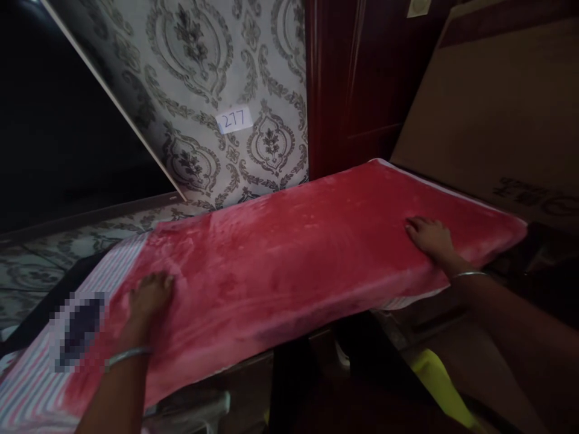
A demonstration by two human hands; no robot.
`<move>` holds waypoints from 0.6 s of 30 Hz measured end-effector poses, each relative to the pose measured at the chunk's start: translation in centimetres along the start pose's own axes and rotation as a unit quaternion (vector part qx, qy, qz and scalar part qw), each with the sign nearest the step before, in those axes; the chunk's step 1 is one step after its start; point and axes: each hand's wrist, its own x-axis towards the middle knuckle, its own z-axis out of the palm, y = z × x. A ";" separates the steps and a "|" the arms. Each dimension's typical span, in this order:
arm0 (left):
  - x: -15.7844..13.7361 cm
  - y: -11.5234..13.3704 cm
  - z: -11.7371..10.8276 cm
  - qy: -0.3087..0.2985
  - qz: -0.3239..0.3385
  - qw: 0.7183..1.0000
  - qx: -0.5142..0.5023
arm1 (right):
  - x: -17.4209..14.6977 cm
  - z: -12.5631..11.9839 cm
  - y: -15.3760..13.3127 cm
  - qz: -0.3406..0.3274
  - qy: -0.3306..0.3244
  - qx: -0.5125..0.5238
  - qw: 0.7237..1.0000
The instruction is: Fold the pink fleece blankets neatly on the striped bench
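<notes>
A red plush blanket (289,241) is spread over a long, narrow raised surface, its near edge hanging down the front. My left hand (151,295) lies on the blanket's left part, palm down, fingers resting on the pile. Farther right, my right hand (429,236) rests palm down near the front edge, with its fingers apart. Both wrists wear a thin bangle. Beyond the blanket's left end shows a striped cloth (115,265) with white, pink and blue lines. A dark item (84,328) there is blurred out, so its kind is unclear.
Patterned wallpaper (194,48) with a paper label "277" (234,119) rises behind. A large black screen (67,120) stands at left. At right are a dark red wooden panel (353,78) and a big cardboard box (493,108). Something yellow-green (436,380) lies below.
</notes>
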 end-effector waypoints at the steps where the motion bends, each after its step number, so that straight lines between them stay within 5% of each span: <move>1: -0.7 1.9 -0.3 0.001 0.029 1.000 -0.002 | 0.1 -0.1 -0.1 -0.002 -0.001 0.005 1.000; 5: -4.1 9.3 0.9 -0.007 0.152 0.988 -0.021 | 0.2 -0.3 -0.5 0.009 -0.007 0.009 1.000; 8: -6.0 12.2 2.6 -0.007 0.172 0.985 -0.032 | -0.2 0.0 -0.4 -0.011 0.003 0.002 1.000; 18: -6.2 12.1 3.3 0.018 0.174 0.982 -0.068 | -1.7 0.3 1.0 -0.039 -0.037 -0.014 0.998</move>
